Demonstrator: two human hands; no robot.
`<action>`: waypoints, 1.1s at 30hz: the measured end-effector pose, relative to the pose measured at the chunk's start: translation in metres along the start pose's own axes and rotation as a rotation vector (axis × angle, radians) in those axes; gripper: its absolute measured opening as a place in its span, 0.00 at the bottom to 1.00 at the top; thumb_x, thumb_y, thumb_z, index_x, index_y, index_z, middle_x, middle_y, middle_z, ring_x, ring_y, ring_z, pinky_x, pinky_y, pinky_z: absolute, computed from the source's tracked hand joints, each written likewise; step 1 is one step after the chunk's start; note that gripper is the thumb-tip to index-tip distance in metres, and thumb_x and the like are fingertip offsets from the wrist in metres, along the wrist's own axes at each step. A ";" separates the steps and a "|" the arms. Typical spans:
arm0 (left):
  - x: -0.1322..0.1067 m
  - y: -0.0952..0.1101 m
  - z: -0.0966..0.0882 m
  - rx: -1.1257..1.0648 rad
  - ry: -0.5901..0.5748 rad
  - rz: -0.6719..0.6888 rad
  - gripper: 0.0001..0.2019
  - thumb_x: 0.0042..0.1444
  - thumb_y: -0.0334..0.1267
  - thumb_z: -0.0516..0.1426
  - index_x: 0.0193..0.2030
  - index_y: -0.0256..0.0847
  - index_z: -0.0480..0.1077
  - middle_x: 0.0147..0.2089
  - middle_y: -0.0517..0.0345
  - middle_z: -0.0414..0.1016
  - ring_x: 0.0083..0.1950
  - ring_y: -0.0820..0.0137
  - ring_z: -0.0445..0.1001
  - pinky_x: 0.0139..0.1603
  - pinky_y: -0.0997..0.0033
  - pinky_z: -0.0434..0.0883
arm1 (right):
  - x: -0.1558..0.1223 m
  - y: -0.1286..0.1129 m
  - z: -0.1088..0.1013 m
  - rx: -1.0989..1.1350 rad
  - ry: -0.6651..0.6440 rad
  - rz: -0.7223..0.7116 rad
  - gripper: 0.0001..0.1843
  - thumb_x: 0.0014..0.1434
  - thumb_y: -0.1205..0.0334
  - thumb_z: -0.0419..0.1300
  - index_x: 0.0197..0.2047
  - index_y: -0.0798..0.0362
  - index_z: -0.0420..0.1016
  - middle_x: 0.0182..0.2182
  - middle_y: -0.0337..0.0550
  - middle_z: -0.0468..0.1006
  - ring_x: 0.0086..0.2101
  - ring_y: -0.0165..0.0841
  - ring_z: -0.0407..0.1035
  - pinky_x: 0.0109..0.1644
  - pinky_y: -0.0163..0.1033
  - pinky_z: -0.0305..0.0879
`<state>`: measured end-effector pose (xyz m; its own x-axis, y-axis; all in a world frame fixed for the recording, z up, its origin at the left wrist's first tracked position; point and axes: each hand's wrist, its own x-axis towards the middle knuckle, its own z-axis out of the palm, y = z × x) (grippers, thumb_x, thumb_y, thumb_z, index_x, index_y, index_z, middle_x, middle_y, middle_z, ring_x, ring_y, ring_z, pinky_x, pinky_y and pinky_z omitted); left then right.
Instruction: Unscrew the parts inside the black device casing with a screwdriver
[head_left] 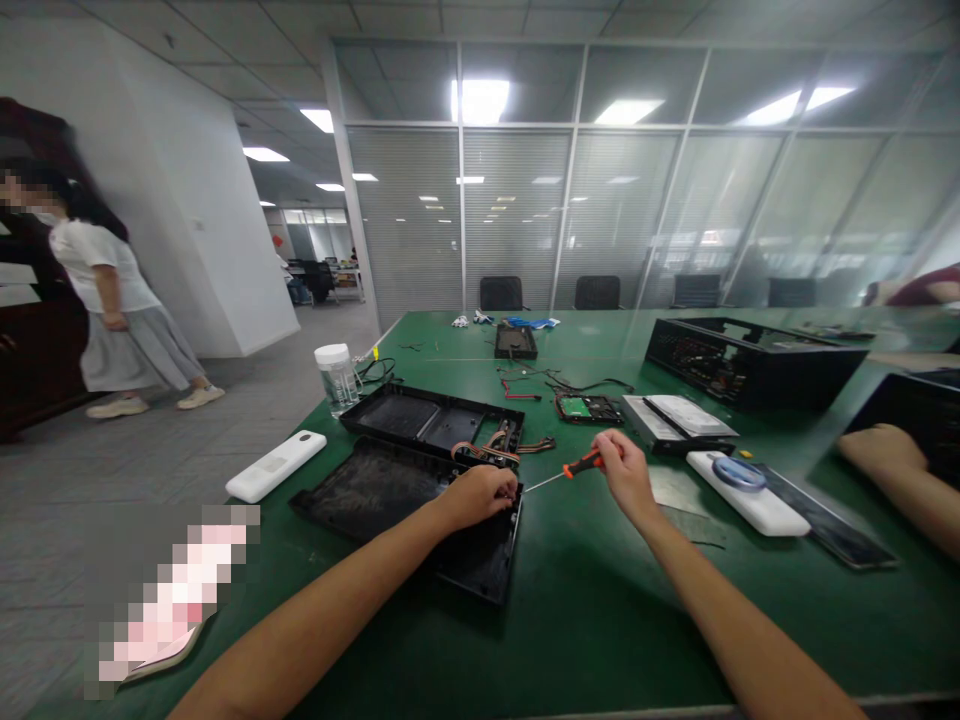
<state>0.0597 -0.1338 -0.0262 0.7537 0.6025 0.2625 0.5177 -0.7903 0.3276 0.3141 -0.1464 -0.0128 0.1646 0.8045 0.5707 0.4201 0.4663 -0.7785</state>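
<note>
My left hand [484, 493] is closed on the far right corner of a black plastic case shell [390, 495] lying on the green table [585, 610]. My right hand [622, 468] grips a small screwdriver with an orange handle [581, 464], its thin shaft pointing left toward the left hand. Just behind the hands lies a second black case half [431, 418] with a bundle of coloured wires [499, 448].
A white remote-like box [276, 465], a clear lidded jar [337, 378], a circuit board [589, 408], a drive unit [679, 418], a white device with a blue ring [746, 490], and a black metal chassis [750, 365] surround the work. Another person's arm [900, 480] rests at right; someone stands far left.
</note>
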 end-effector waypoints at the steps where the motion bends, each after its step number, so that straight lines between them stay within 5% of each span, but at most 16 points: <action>1: 0.000 0.001 0.000 -0.045 0.004 -0.034 0.09 0.51 0.31 0.57 0.40 0.38 0.64 0.37 0.58 0.73 0.40 0.71 0.71 0.41 0.75 0.65 | -0.003 -0.001 0.003 -0.038 -0.026 -0.038 0.17 0.57 0.49 0.48 0.26 0.52 0.64 0.18 0.35 0.61 0.21 0.28 0.58 0.24 0.33 0.55; 19: 0.001 -0.004 0.006 -0.087 0.018 -0.001 0.14 0.50 0.30 0.58 0.45 0.38 0.63 0.39 0.56 0.75 0.43 0.70 0.72 0.47 0.72 0.64 | -0.013 -0.014 0.010 -0.433 -0.161 -0.277 0.15 0.60 0.53 0.45 0.28 0.51 0.65 0.19 0.37 0.67 0.21 0.29 0.63 0.28 0.33 0.54; 26: 0.001 -0.002 0.003 -0.086 0.026 -0.003 0.15 0.49 0.28 0.57 0.45 0.38 0.63 0.38 0.58 0.75 0.43 0.70 0.72 0.46 0.73 0.65 | -0.008 -0.082 0.010 -0.856 -0.365 -0.388 0.21 0.58 0.45 0.47 0.25 0.51 0.67 0.19 0.43 0.71 0.22 0.33 0.65 0.27 0.36 0.48; 33: 0.001 0.000 0.003 -0.037 0.044 -0.010 0.12 0.49 0.29 0.58 0.41 0.37 0.65 0.36 0.59 0.74 0.42 0.69 0.72 0.43 0.73 0.65 | 0.006 -0.125 0.029 -0.862 -0.595 -0.382 0.16 0.60 0.49 0.46 0.38 0.49 0.69 0.23 0.44 0.74 0.26 0.37 0.69 0.30 0.37 0.53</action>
<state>0.0615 -0.1338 -0.0288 0.7298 0.6152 0.2982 0.5090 -0.7802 0.3637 0.2364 -0.1894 0.0799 -0.4647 0.8185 0.3378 0.8687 0.4953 -0.0052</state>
